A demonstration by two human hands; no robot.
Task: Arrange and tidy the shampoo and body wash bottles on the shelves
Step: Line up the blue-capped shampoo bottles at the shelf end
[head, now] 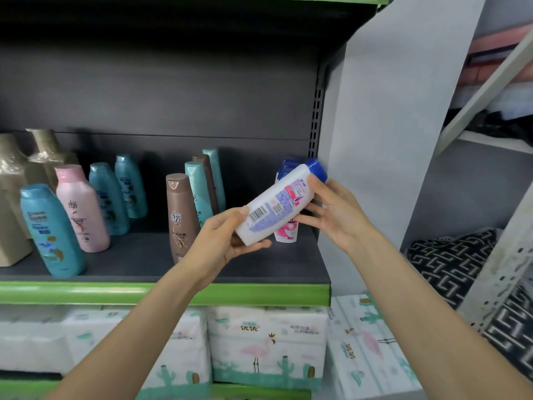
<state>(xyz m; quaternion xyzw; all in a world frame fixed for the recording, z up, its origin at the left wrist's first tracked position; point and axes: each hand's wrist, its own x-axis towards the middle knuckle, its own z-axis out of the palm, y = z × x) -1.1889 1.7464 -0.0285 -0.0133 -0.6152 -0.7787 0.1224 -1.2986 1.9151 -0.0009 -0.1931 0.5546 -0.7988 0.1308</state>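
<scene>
Holding white bottle (281, 202), barcode facing out, both hands (222, 241).

— What stands around the display?
— A dark grey metal back panel (173, 90) with a green-edged shelf lip (115, 293), beside a pale grey wall (389, 111).
— And to the right?
— A white slanted metal rack (487, 82) over black-and-white patterned fabric (450, 255).
</scene>
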